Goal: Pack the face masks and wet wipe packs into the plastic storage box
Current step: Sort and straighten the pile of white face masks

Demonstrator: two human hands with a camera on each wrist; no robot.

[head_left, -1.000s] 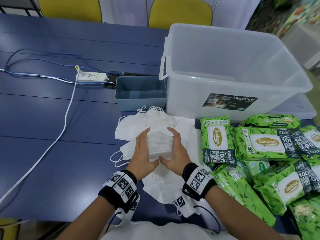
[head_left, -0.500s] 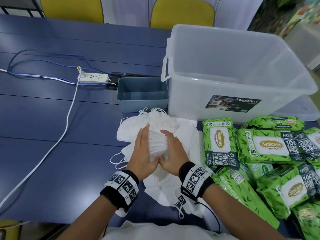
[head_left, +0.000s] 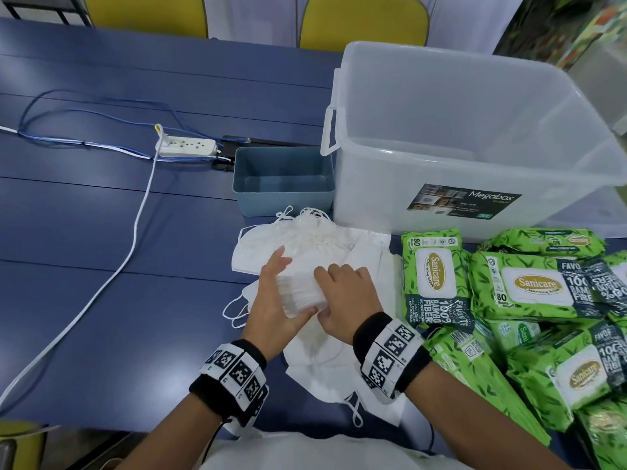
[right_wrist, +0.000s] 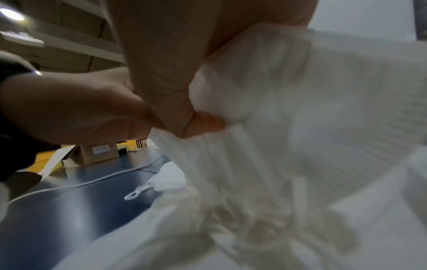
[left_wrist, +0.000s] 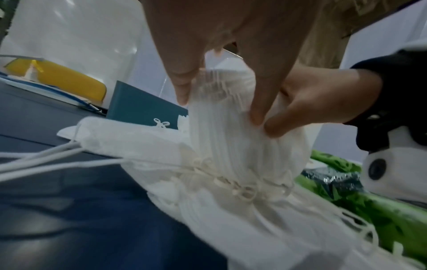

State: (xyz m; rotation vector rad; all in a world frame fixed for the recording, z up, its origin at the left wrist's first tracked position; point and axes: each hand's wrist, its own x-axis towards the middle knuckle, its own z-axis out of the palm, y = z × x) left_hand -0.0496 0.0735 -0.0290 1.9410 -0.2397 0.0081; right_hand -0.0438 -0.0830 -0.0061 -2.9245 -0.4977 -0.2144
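1. Head view: both hands clamp a stack of face masks (head_left: 300,293) from opposite sides, the left hand (head_left: 274,300) with fingers laid nearly straight along one flank and its thumb under the near end, the right hand (head_left: 346,300) curled over the other flank. The stack sits on the loose masks (head_left: 315,242) spread just in front of the plastic storage box (head_left: 475,140); that box looks empty. Wet wipe packs (head_left: 529,286) lie piled in front of the box, to the right of the masks. A small grey-blue bin (head_left: 283,179) stands touching the box's left wall, on the blue table (head_left: 101,266).

2. Left wrist view: the left hand's fingertips (left_wrist: 256,117) pinch the stack's thin, ribbed edges, with the right hand's thumb pressed in beside them. Elastic ear loops (left_wrist: 34,160) trail loose. I judge the masks light, soft and prone to fanning apart, so squeezing both flat faces mid-stack suits best.

3. Right wrist view: blurred; a thumb (right_wrist: 203,120) digs into soft, pleated white fabric. The glossy wipe packs, by contrast, probably handle heavier and slicker.
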